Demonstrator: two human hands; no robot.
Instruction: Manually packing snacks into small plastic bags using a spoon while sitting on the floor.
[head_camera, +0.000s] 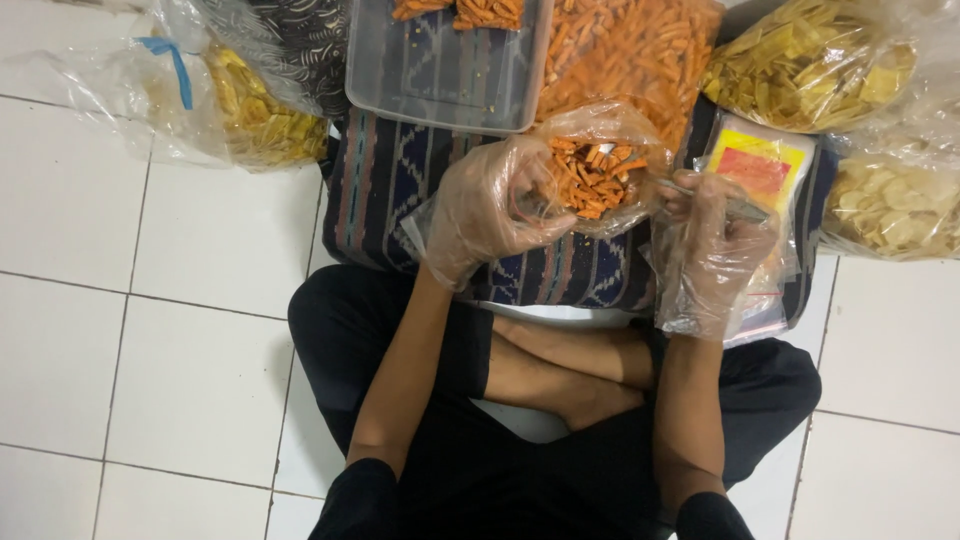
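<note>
1. Bags of yellow chips (262, 118) lie on the white tiled floor (70, 330) at the far left, near the patterned cloth (385, 190) but off it, seemingly to leave its middle free.
2. Above the cloth's middle sits a clear plastic tray (440, 75) with a few orange sticks at its far edge; just right of it is a large open bag of orange snack sticks (640, 50), close to both hands.
3. The left hand (490, 210), in a loose clear glove, has its fingers curled shut around the rim of a small plastic bag (600, 170), holding its mouth up and open so the orange sticks inside stay put (the bag hangs over the cloth, between the two hands).
4. The right hand (715, 245), also gloved, touches the bag's right edge; its fingers are closed around a thin metal tool (735, 208), whose kind I cannot tell.
5. Behind that hand lies a stack of yellow-and-red packets (762, 165), and further right more bags of pale chips (890, 205) rest on the floor.
</note>
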